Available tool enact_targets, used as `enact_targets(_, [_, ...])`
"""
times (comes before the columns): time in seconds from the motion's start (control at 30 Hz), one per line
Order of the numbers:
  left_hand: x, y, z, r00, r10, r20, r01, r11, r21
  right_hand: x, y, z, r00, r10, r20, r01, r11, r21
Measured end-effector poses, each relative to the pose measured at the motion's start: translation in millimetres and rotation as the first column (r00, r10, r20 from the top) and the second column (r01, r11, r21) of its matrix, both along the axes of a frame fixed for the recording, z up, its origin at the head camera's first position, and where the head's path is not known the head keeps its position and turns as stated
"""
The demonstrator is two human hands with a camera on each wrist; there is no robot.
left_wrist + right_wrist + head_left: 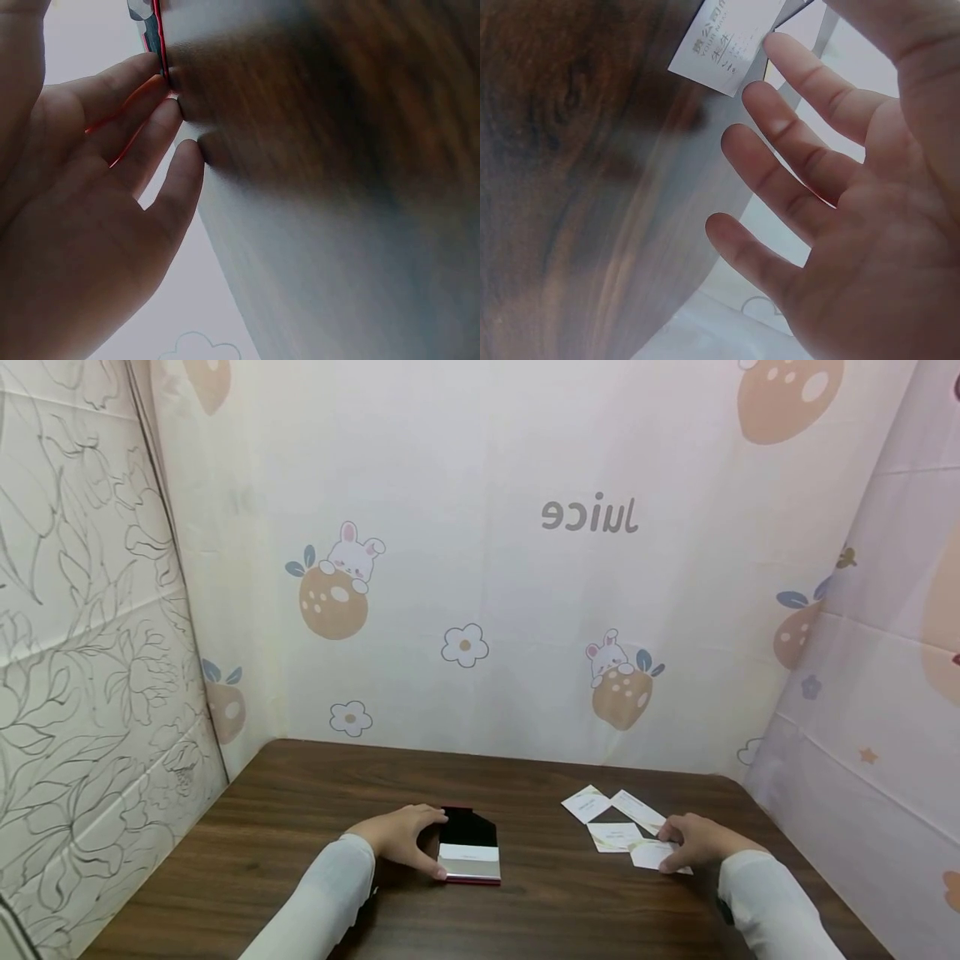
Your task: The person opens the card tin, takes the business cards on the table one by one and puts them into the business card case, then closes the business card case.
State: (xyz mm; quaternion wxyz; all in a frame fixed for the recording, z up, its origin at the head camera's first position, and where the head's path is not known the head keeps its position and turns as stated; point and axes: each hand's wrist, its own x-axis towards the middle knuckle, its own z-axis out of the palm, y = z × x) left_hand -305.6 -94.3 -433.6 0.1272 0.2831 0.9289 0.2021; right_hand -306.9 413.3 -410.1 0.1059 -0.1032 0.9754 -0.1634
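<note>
On the table lies an opened card case with a dark inside, a red edge and a stack of white cards in its near half. My left hand holds the case by its left side, thumb at the near corner and index finger at the far one. In the left wrist view, fingertips meet the red-edged case. My right hand is over a white business card at the right, thumb and index finger touching it. The other fingers spread straight in the right wrist view.
Several more business cards lie near my right hand, among them a far-left one, a slanted one and a middle one. The brown wooden table ends at a printed curtain behind.
</note>
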Motion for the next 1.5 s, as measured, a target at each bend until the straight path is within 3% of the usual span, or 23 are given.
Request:
enact_targets(0.37, [0.7, 0.2, 1.1, 1.0, -0.002, 0.012, 0.002, 1.0, 0.002, -4.3, -0.2, 3.3, 0.999, -0.016, 0.043, 0.017, 1.0, -0.012])
enact_targets(0.9, [-2.7, -0.4, -1.7, 1.0, -0.031, -0.005, 0.031, 0.999, 0.045, -6.0, 6.4, -6.8, 1.0, 0.004, -0.017, -0.004, 0.999, -0.049])
enact_targets(1.07, [-3.4, -0.7, -2.1, 0.999, -0.036, -0.009, 0.037, 0.998, 0.045, -1.7, 8.7, -8.2, 0.996, 0.047, -0.079, -0.055, 0.994, -0.092])
enact_targets(1.3, [-2.9, -1.7, -1.8, 1.0, -0.026, -0.006, 0.027, 0.999, 0.038, 2.6, 11.6, -12.4, 0.988, -0.002, -0.155, -0.025, 0.986, -0.167])
enact_targets(1.5, [-2.6, -0.4, -2.7, 0.999, -0.031, -0.009, 0.031, 0.999, 0.043, 5.8, 17.2, -9.1, 0.981, 0.066, -0.184, -0.106, 0.969, -0.221])
